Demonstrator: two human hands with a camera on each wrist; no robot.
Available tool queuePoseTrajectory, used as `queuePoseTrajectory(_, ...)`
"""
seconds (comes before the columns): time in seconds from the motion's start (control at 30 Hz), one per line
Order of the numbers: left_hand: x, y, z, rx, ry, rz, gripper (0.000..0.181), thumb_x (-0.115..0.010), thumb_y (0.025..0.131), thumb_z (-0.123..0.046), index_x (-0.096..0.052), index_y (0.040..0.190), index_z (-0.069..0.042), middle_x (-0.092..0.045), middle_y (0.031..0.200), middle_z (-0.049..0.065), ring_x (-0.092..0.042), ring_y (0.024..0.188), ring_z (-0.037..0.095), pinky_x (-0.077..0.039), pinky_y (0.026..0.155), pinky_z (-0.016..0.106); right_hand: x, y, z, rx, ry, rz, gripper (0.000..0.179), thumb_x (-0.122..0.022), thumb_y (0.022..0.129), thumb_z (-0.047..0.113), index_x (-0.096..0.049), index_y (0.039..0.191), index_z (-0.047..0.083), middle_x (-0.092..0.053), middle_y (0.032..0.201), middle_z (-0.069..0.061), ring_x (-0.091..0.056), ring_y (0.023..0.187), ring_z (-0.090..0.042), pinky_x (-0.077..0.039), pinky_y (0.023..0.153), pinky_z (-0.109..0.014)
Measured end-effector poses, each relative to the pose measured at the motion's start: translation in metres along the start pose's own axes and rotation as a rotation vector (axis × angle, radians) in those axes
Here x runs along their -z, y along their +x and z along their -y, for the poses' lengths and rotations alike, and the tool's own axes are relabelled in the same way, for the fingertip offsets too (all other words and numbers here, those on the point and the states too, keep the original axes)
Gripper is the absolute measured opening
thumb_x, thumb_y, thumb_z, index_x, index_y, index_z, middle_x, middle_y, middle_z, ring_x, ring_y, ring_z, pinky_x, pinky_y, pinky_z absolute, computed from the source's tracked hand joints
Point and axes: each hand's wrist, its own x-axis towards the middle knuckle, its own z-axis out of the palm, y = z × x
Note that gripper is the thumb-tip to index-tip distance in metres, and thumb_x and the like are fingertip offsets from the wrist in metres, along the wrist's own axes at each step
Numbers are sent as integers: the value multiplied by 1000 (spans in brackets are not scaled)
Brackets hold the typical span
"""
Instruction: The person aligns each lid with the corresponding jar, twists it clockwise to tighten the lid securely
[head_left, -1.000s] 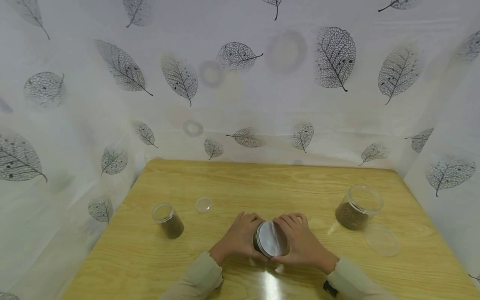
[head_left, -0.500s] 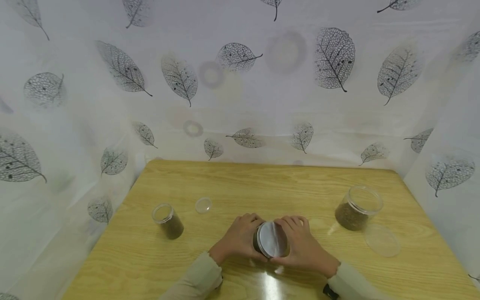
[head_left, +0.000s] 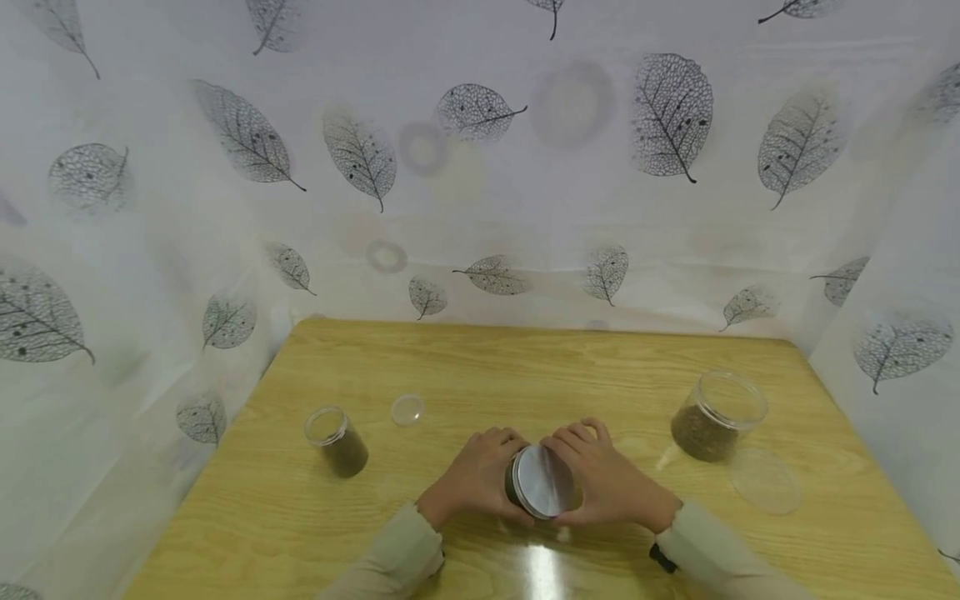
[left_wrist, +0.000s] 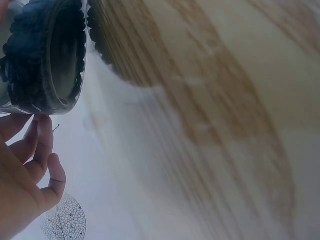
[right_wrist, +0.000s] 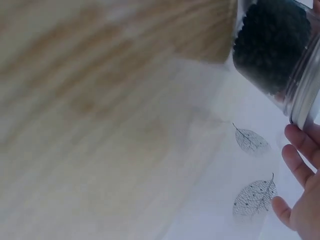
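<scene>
A clear jar with dark, bean-like pieces in it (right_wrist: 272, 45) is between my two hands near the front of the table, tilted so that its silver lid (head_left: 544, 481) faces the head camera. My left hand (head_left: 480, 475) grips the jar's body from the left, fingers behind and thumb in front. From the right, my right hand (head_left: 603, 483) grips the lid by its rim, one finger lifted away. The left wrist view shows the jar's base and the left fingertips (left_wrist: 44, 125) against its side. In the right wrist view, right fingertips (right_wrist: 298, 137) touch the lid's edge.
An uncovered clear jar (head_left: 341, 446), partly filled with dark contents, stands at the left, a small clear lid (head_left: 407, 410) near it. At the right stands a wider uncovered jar (head_left: 705, 427) with brown contents, beside a large clear lid (head_left: 765, 481). Leaf-patterned sheeting (head_left: 510, 192) surrounds the table.
My right hand has turned slightly on the lid; its fingers have shifted a little left and up, and its thumb a little right. The left hand stays nearly still.
</scene>
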Motion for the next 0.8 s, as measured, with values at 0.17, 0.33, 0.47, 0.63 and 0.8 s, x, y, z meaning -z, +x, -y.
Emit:
queuePoseTrajectory(0.17, 0, -1, 3, -10, 6, -15, 86, -79, 51, -67, -58, 119, -20, -59, 111, -6, -55, 99, 10, -43, 78, 24, -4, 0, 4, -38, 2, -28, 90, -75, 54, 68, -55, 120, 9, -58, 110, 2, -52, 104, -16, -33, 94, -46)
queuePoseTrajectory(0.33, 0, -1, 4, -9, -14, -28, 87, -79, 50, -67, -59, 119, -19, -59, 111, -6, -55, 99, 11, -43, 79, 25, -9, -3, 10, -120, 10, -51, 89, -73, 54, 70, -55, 117, 10, -58, 108, 2, -52, 103, -15, -33, 93, -46)
queuePoseTrajectory(0.47, 0, -1, 3, 2, -7, -35, 88, -80, 49, -67, -58, 119, -19, -59, 111, -6, -54, 100, 11, -43, 81, 26, -11, -4, 15, -190, 35, -73, 86, -72, 56, 70, -55, 116, 11, -57, 105, 3, -51, 102, -15, -32, 92, -46)
queuePoseTrajectory(0.63, -1, 0, 3, 5, 10, -52, 88, -80, 48, -67, -59, 118, -19, -59, 110, -6, -54, 100, 11, -43, 81, 27, -12, -5, 24, -288, 76, -86, 85, -71, 57, 72, -55, 115, 12, -58, 105, 2, -51, 102, -18, -30, 91, -45)
queuePoseTrajectory(0.8, -4, 1, 3, 12, 23, -55, 87, -80, 48, -67, -59, 118, -20, -59, 110, -7, -54, 100, 11, -43, 81, 27, -12, -6, 33, -392, 92, -62, 84, -71, 57, 71, -55, 113, 10, -57, 105, -1, -52, 103, -23, -32, 91, -49)
